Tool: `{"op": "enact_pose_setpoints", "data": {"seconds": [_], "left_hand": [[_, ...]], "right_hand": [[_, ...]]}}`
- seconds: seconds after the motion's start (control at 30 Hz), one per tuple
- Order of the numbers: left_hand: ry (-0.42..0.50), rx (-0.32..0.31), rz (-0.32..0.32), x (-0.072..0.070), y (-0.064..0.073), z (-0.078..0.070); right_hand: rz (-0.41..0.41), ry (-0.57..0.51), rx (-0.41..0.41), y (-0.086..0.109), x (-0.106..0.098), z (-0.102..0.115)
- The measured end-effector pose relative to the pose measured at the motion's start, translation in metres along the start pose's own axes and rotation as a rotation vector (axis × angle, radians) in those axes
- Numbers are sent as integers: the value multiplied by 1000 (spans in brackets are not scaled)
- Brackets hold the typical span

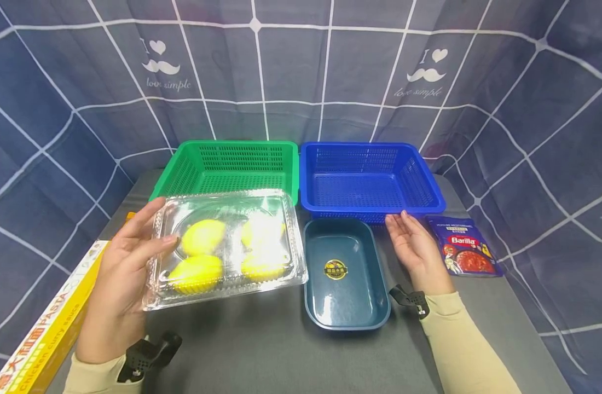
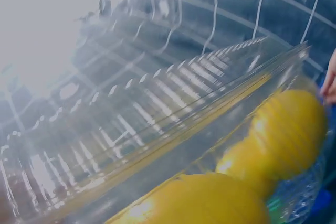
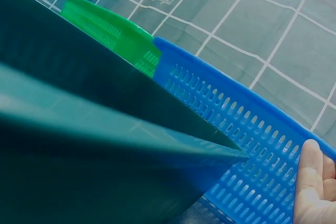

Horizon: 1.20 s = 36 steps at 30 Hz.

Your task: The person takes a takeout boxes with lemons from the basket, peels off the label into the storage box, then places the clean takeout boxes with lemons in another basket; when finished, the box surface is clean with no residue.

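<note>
A clear plastic clamshell box (image 1: pixel 230 249) hangs tilted above the table at centre left. My left hand (image 1: pixel 121 268) grips its left edge, the thumb lying over the lid. Inside sit several lemons (image 1: pixel 202 237), and one lemon (image 2: pixel 291 132) shows through the clear wall in the left wrist view. My right hand (image 1: pixel 414 243) has its palm up and fingers loosely extended. Its fingertips are at the front rim of the blue basket (image 1: pixel 372 209). In the right wrist view the thumb (image 3: pixel 310 163) overlaps the basket's perforated side. It holds nothing.
A green basket (image 1: pixel 239 145) stands left of the blue one. In front of them is a dark teal tray (image 1: pixel 347 298) with a gold label. A Barilla sauce pouch (image 1: pixel 466 246) lies at right, a long yellow pasta box (image 1: pixel 50 328) at left. A grid-patterned curtain (image 1: pixel 301 65) surrounds the table.
</note>
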<state>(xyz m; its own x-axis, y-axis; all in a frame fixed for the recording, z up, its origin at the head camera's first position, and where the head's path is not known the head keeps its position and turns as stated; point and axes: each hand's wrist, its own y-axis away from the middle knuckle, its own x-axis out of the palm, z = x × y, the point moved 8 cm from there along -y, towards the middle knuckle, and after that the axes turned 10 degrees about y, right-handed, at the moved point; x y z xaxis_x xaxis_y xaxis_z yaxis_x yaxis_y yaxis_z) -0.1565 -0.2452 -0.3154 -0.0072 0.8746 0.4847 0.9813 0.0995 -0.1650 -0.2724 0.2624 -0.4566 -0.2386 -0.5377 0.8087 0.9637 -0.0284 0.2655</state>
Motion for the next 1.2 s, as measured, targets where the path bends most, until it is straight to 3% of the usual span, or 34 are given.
{"op": "enact_pose_setpoints", "data": {"seconds": [0.1, 0.23, 0.33, 0.43, 0.57, 0.7, 0.8, 0.97, 1.03, 1.2], "left_hand": [[60, -31, -3, 20, -9, -6], [72, -39, -2, 46, -18, -15], [77, 14, 1, 65, -31, -19], [107, 59, 18, 83, -55, -11], [151, 74, 31, 108, -97, 21], [162, 79, -10, 131, -137, 62], [171, 64, -57, 145, -160, 96], [143, 44, -78, 168, -181, 141], [91, 42, -62, 178, -186, 152], [63, 52, -54, 198, -198, 175]], "right_hand": [[-11, -1, 5, -1, -2, -2], [-22, 14, 2, -2, -2, -4], [-14, 25, -11, -2, 0, -3], [18, 25, -24, -4, 3, 0], [33, 26, -36, -5, 3, 4], [31, 28, -41, -6, 3, 7], [34, 28, -37, -6, 3, 7], [42, 22, -43, -6, 5, 3], [45, 22, -52, -6, 4, 2], [42, 28, -53, -3, 0, 1]]}}
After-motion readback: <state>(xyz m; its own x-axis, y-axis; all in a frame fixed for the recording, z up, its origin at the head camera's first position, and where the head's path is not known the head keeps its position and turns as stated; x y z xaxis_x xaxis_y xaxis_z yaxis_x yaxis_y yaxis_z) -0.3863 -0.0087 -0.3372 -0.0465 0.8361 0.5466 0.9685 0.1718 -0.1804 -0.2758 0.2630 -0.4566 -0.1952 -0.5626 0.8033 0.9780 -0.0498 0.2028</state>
